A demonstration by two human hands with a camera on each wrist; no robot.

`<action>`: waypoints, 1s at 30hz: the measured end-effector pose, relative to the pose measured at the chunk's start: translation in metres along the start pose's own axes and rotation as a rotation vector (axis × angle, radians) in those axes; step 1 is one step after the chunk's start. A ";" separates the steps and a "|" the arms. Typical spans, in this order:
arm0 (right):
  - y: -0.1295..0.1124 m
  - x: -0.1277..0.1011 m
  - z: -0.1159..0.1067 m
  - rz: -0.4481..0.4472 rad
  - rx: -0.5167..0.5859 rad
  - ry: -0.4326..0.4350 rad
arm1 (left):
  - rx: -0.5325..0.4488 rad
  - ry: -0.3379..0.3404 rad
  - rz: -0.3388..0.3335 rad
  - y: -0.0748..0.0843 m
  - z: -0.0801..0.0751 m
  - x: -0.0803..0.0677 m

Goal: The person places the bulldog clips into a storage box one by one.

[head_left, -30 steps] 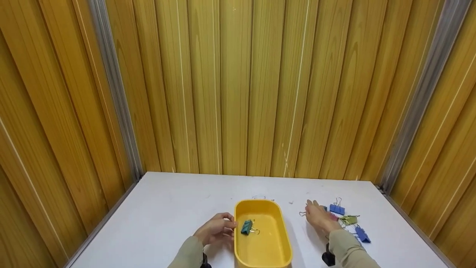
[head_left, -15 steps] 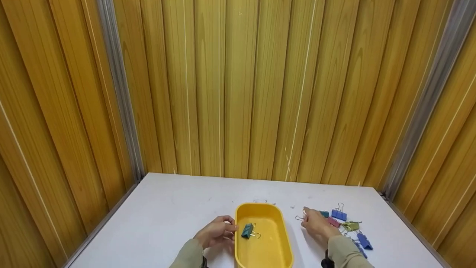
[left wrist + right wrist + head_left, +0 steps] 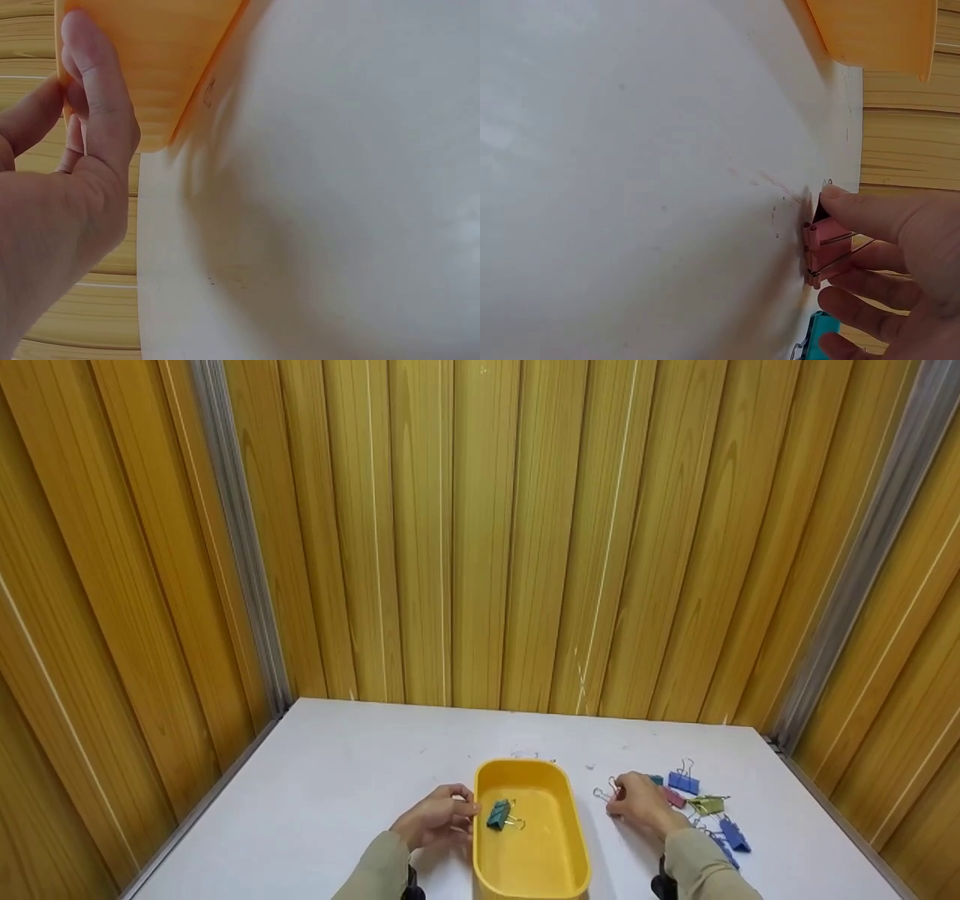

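Observation:
My left hand (image 3: 439,817) grips the left wall of a yellow plastic box (image 3: 581,859), fingers at its rim; the left wrist view shows this hand (image 3: 82,165) against the box's outer side (image 3: 161,67). Inside the box lies a teal binder clip (image 3: 498,815) with its wire handles spread. To the right of the box, my right hand (image 3: 641,802) pinches a pink binder clip (image 3: 831,244) between thumb and fingers, close to the white table. From above, mostly its wire handles (image 3: 602,793) show; the hand hides the body.
Right of my right hand lie several loose clips: a teal one (image 3: 823,331), a pink one (image 3: 675,797), a yellow-green one (image 3: 707,805) and blue ones (image 3: 683,781). The white table (image 3: 360,757) meets a wood-patterned wall (image 3: 480,585) at the back.
My right hand has shifted slightly left from the loose clips, and its fingers have closed on the pink clip. The left hand stays at the box.

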State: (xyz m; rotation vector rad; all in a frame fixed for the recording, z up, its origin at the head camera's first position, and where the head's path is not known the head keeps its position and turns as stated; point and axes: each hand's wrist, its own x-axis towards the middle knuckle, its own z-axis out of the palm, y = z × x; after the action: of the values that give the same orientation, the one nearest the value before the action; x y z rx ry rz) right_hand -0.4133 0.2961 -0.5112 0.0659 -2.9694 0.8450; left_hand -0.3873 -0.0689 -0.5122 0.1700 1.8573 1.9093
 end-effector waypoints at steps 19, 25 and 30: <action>-0.020 -0.002 -0.025 -0.127 0.094 0.128 | 0.001 0.000 0.004 0.000 -0.002 0.000; -0.036 -0.004 -0.033 -0.185 0.051 0.198 | -0.018 -0.033 0.024 0.000 -0.002 -0.001; -0.048 -0.006 -0.037 -0.169 0.032 0.196 | -0.010 -0.036 0.022 0.002 -0.002 -0.001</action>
State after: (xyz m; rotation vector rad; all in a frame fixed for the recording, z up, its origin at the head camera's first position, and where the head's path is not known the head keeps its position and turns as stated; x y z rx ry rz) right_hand -0.4034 0.2752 -0.4553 0.2185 -2.7230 0.8262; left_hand -0.3879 -0.0710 -0.5104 0.2207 1.8294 1.9169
